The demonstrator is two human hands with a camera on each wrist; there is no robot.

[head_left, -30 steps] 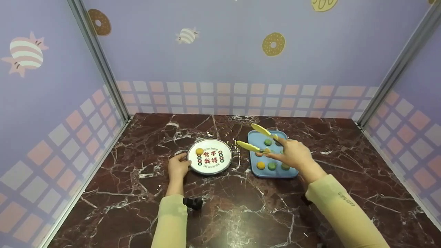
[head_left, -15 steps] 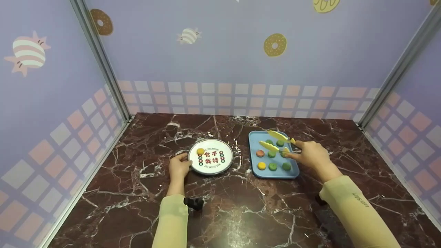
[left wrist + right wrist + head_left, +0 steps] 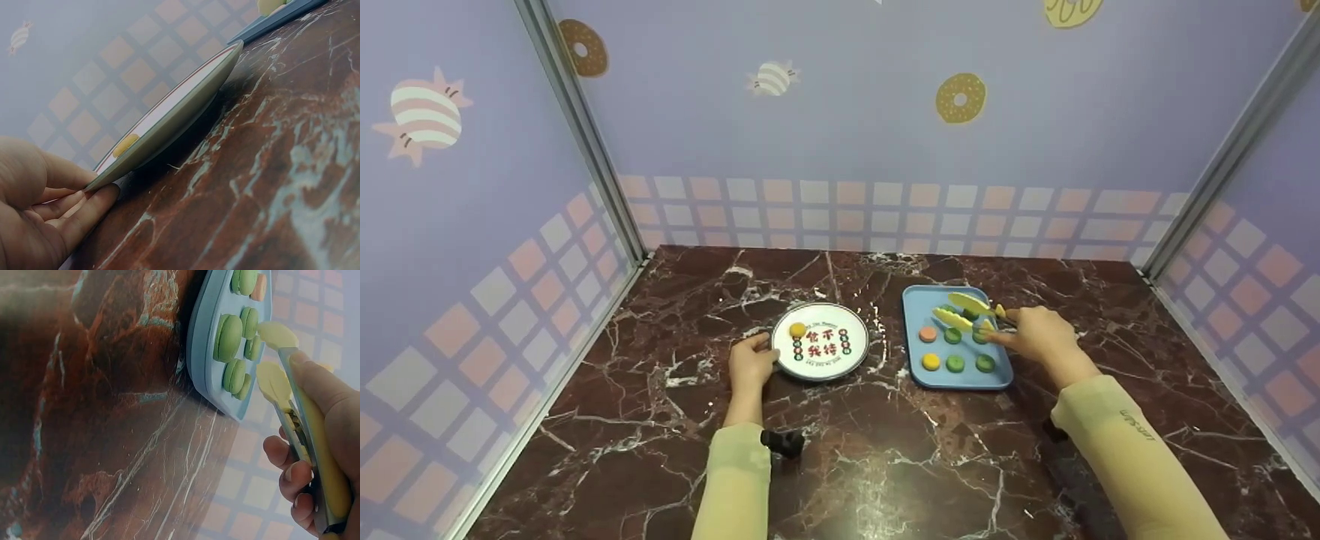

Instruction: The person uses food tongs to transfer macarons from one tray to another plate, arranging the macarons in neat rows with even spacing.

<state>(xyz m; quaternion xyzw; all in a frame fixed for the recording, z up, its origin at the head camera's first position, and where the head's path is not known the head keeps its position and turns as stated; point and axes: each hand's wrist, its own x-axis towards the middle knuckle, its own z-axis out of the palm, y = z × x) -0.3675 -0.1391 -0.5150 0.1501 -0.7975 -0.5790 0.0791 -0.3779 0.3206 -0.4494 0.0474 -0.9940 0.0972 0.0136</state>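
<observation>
My left hand [image 3: 751,364] pinches the near-left rim of a white round plate [image 3: 829,367], fingers and thumb at its edge in the left wrist view. On the plate lies one yellow macaron [image 3: 797,330], near the upper left. With my right hand [image 3: 1044,337] I grip yellow-tipped tongs [image 3: 952,320] over a blue tray [image 3: 915,300]. The tong tips are apart, above the back green macarons; whether they touch one is hard to tell. Green macarons [image 3: 229,337] sit in rows on the tray, with an orange macaron [image 3: 928,334] and a yellow macaron [image 3: 931,362] along its left side.
The dark red marbled table [image 3: 840,465] carries both plate and tray, with a narrow strip of tabletop between them. Patterned purple panels [image 3: 855,135] close off the back and both sides.
My right hand has carried the tongs rightward from the gap beside the plate to over the tray, then slightly lower, their tips coming closer together. The left hand has stayed on the plate rim.
</observation>
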